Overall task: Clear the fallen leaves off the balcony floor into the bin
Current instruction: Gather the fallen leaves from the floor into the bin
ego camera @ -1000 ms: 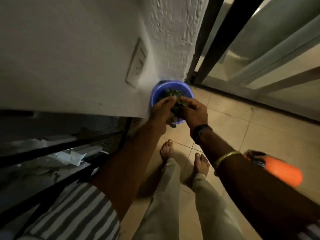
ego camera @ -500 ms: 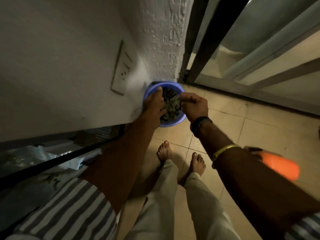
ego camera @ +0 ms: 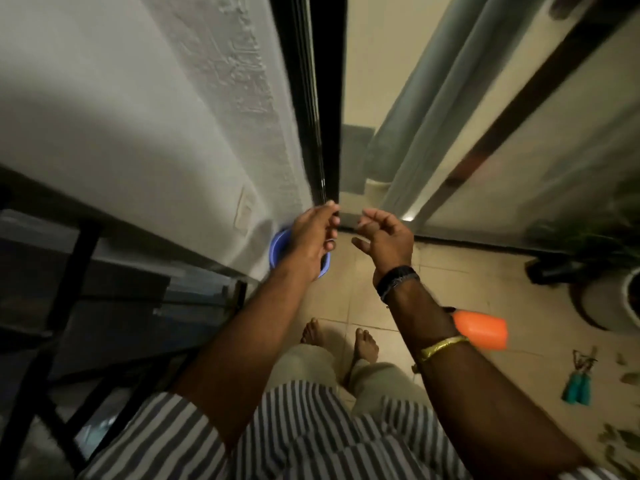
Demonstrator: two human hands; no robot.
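Observation:
A small blue bin (ego camera: 278, 247) stands on the tiled floor in the corner against the white wall, mostly hidden behind my left hand (ego camera: 312, 237). My left hand hovers above it with loosely curled fingers and holds nothing. My right hand (ego camera: 384, 239) is raised beside it, fingers loosely curled, also with nothing in it. Several fallen leaves (ego camera: 620, 439) lie on the floor at the lower right.
An orange object (ego camera: 483, 330) lies on the floor behind my right forearm. Teal-handled garden shears (ego camera: 579, 384) lie to the right. A potted plant (ego camera: 614, 271) stands at the right edge. Black railing (ego camera: 69, 271) runs on the left, a sliding door frame (ego camera: 323, 98) ahead.
Both hands have lifted up out of the blue bin, leaving the leaves in it. The view has risen and tilted, showing more floor to the right.

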